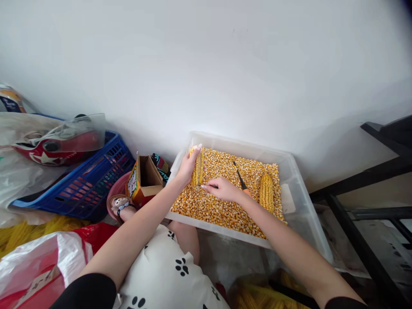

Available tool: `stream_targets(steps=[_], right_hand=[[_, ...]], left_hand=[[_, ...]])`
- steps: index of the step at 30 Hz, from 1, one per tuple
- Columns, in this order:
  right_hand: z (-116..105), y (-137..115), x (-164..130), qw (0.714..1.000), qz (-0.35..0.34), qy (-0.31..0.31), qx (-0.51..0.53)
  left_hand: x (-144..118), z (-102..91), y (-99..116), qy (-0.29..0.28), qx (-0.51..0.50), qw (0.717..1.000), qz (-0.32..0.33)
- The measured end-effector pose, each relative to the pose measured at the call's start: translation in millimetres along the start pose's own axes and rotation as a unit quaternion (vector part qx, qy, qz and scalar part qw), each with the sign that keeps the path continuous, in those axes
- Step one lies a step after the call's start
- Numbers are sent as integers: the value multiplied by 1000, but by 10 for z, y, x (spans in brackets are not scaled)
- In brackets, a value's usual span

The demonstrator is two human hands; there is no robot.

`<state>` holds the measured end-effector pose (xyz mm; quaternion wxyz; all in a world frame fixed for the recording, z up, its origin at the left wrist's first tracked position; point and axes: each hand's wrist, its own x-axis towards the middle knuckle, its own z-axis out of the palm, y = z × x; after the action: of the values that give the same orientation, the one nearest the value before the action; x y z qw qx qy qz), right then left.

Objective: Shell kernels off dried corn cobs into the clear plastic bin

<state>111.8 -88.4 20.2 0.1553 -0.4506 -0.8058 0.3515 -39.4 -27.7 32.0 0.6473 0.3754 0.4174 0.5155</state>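
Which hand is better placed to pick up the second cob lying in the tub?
Right. The right hand is nearer the second cob; the left hand already holds a cob upright.

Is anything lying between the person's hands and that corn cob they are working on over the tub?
Nothing visible does. The left hand grips the corn cob at its top, and the right hand touches its lower end, above the loose kernels.

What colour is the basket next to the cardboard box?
The basket is blue, seen best in the head view, left of the cardboard box.
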Motion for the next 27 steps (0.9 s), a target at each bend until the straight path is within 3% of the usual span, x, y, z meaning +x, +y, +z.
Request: stream_targets(steps=[5, 10, 18, 27], right_hand=[[54, -41, 4, 1000, -7, -19, -17], [240, -69, 4, 986, -34, -137, -89], [84, -56, -1, 999, -20, 16, 22], [86, -51, 6, 999, -17, 35, 12]], left_hand=[[-19, 25, -6, -38, -3, 999, 24], [4, 1, 56, 16, -25, 999, 39], [37, -14, 64, -6, -43, 997, 60], [22, -6, 42, -12, -10, 1000, 21]])
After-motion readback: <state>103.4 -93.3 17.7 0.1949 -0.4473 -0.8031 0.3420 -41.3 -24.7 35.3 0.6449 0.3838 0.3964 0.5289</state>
